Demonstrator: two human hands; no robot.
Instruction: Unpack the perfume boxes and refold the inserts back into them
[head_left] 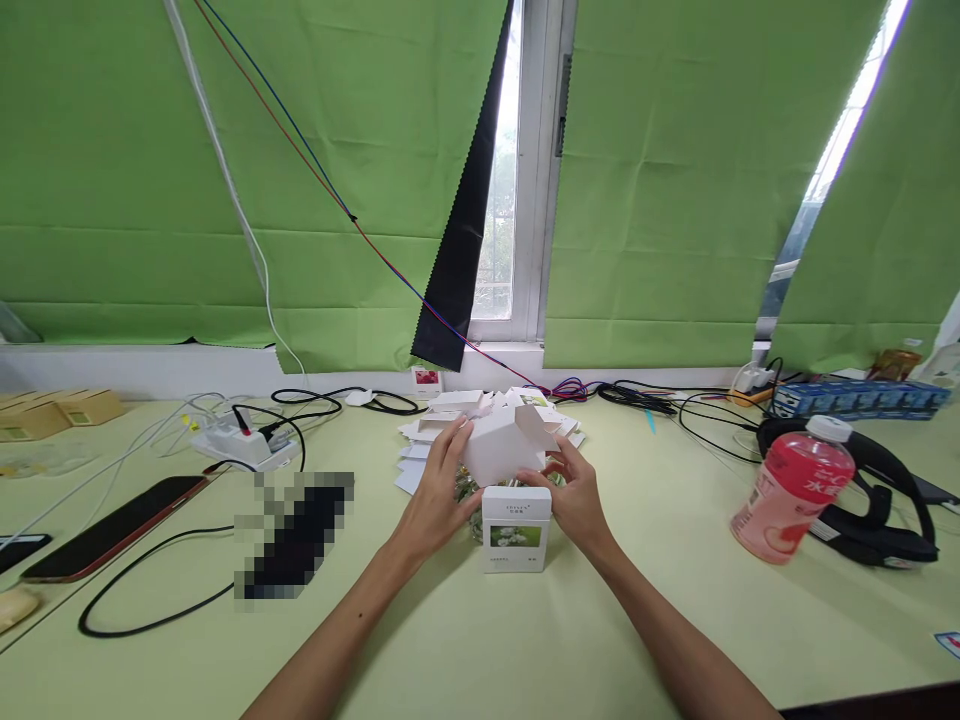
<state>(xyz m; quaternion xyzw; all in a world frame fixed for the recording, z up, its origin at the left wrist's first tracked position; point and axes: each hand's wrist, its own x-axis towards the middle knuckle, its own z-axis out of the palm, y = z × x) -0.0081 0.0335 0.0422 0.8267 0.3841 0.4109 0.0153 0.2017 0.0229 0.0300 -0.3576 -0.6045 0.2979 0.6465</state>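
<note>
Between my two hands, above the table, I hold a white cardboard box (499,448) with its flaps unfolded. My left hand (439,490) grips its left side, thumb low and fingers along the edge. On the right side, the curled fingers of my right hand (574,490) grip the box near an open flap. A closed small white box (516,530) with a plant picture stands upright just below and in front. Behind it, partly hidden, is something green and clear. A pile of flat white boxes (412,455) lies behind my hands.
To the right stand a pink drink bottle (796,490) and a black headset (885,510). On the left lie a phone (120,520), a power strip (247,445) and loose cables. Brown boxes (56,412) sit at the far left, blue boxes (862,399) at the back right.
</note>
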